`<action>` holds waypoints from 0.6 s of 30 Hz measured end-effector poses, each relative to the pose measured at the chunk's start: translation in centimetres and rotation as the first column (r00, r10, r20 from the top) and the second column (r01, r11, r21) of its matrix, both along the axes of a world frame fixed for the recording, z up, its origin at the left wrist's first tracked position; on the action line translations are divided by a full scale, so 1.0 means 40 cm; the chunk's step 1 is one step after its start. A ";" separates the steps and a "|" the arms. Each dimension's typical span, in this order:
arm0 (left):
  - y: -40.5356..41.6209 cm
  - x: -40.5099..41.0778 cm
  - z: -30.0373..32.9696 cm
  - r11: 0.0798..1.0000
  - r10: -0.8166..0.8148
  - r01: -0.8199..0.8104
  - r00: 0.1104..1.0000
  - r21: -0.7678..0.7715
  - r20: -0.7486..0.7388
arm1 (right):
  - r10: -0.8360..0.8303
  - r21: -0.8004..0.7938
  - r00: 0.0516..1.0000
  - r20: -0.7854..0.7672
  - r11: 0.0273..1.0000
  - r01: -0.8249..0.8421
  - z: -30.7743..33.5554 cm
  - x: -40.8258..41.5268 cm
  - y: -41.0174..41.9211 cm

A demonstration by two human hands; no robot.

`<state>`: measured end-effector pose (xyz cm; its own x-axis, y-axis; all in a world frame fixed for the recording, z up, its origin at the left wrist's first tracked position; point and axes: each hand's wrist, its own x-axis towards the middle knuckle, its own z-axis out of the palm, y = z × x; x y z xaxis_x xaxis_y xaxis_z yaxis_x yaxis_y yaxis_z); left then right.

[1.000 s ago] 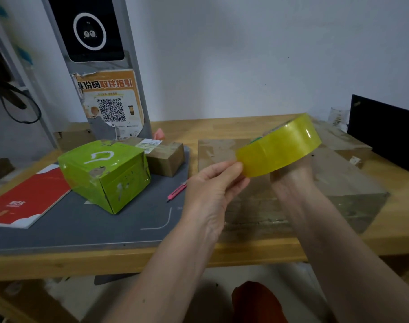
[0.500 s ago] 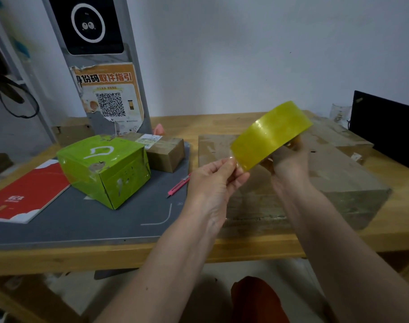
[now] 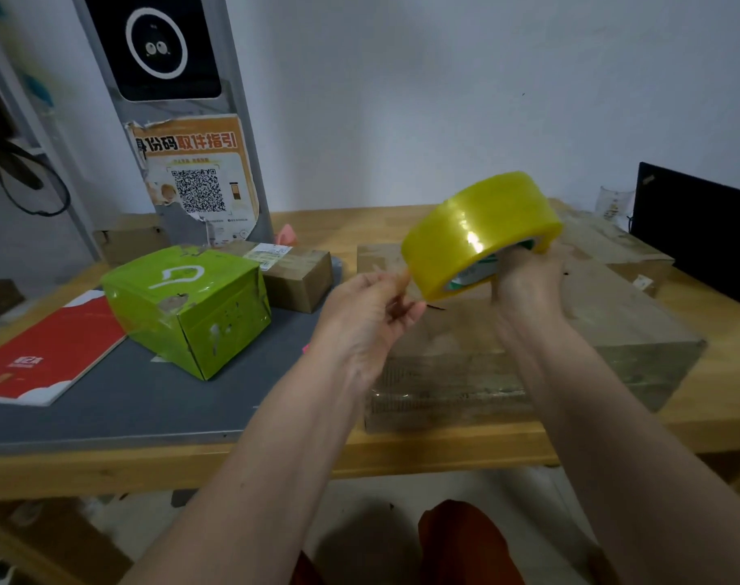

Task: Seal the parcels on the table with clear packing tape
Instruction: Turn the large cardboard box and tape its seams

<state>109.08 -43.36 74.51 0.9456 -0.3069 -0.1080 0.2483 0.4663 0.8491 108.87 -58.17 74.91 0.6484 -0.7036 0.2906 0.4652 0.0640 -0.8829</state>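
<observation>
My right hand grips a thick yellowish roll of clear packing tape from below, held up above a large brown cardboard parcel on the wooden table. My left hand pinches at the roll's left edge, where the tape's free end seems to be; the end itself is too clear to make out. A green taped box and a small brown parcel with a white label sit to the left on a grey mat.
A red booklet lies at the mat's left edge. A pink cutter peeks out behind my left wrist. A grey kiosk post with a QR poster stands behind, a black laptop at the far right, and another flat parcel beyond the big one.
The roll has turned in my right hand so its core faces more toward me, and my left fingers have closed into a pinch at its left edge. The view has shifted slightly.
</observation>
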 end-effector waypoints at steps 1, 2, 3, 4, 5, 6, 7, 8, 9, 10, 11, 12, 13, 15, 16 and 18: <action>0.003 0.011 0.003 1.000 0.019 -0.020 1.000 0.022 0.021 | 0.012 -0.040 1.000 0.001 0.999 -0.012 0.003 -0.001 0.000; 0.006 0.023 0.005 0.998 0.035 -0.037 0.998 0.044 0.044 | 0.021 -0.115 1.000 -0.005 0.993 -0.021 0.007 -0.001 0.000; 0.008 0.034 0.008 0.997 0.046 -0.050 0.997 0.064 0.065 | 0.021 -0.200 1.000 -0.022 0.979 -0.025 0.011 -0.003 0.001; 0.009 0.044 0.009 0.995 0.050 -0.056 0.995 0.083 0.081 | 0.007 -0.282 0.999 -0.033 0.959 -0.016 0.011 -0.003 -0.002; 0.009 0.050 0.011 0.994 0.045 -0.054 0.995 0.099 0.090 | -0.017 -0.341 0.999 -0.034 0.940 0.004 0.012 -0.003 -0.006; 0.010 0.056 0.012 0.992 0.041 -0.052 0.995 0.112 0.094 | -0.047 -0.381 0.998 -0.032 0.924 0.031 0.013 -0.003 -0.017; 0.015 0.062 0.012 0.991 0.044 -0.055 0.995 0.124 0.094 | -0.083 -0.417 0.996 -0.036 0.907 0.060 0.013 -0.005 -0.031; 0.024 0.069 0.010 0.988 0.054 -0.067 0.994 0.139 0.094 | -0.124 -0.457 0.991 -0.055 0.885 0.085 0.011 -0.005 -0.048; 0.037 0.077 0.007 0.984 0.062 -0.077 0.993 0.159 0.096 | -0.168 -0.494 0.982 -0.084 0.863 0.105 0.009 -0.007 -0.065; 0.049 0.086 0.004 0.979 0.056 -0.075 0.993 0.188 0.101 | -0.202 -0.528 0.972 -0.118 0.842 0.112 0.003 -0.007 -0.085; 0.058 0.093 0.000 0.973 0.040 -0.061 0.994 0.221 0.101 | -0.216 -0.543 0.966 -0.145 0.833 0.105 -0.002 -0.007 -0.100; 0.062 0.098 -0.005 0.967 0.026 -0.048 0.995 0.251 0.092 | -0.234 -0.550 0.957 -0.173 0.829 0.103 -0.009 -0.005 -0.112; 0.061 0.104 -0.011 0.962 0.027 -0.047 0.997 0.268 0.075 | -0.245 -0.548 0.950 -0.196 0.831 0.102 -0.014 -0.007 -0.118; 0.048 0.114 -0.017 0.958 0.055 -0.064 0.998 0.279 0.039 | -0.270 -0.554 0.936 -0.226 0.826 0.104 -0.019 -0.007 -0.123; 0.041 0.119 -0.018 0.955 0.065 -0.069 0.998 0.289 0.024 | -0.289 -0.575 0.926 -0.242 0.812 0.104 -0.020 -0.007 -0.126; 0.030 0.134 -0.021 0.948 0.078 -0.076 0.997 0.309 0.003 | -0.320 -0.623 0.909 -0.268 0.777 0.090 -0.016 -0.008 -0.135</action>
<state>114.44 -42.16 73.65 0.9636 -0.1835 -0.1943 0.2301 0.1998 0.9524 108.54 -63.59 74.28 0.6442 -0.5970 0.4782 0.0688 -0.5775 -0.8135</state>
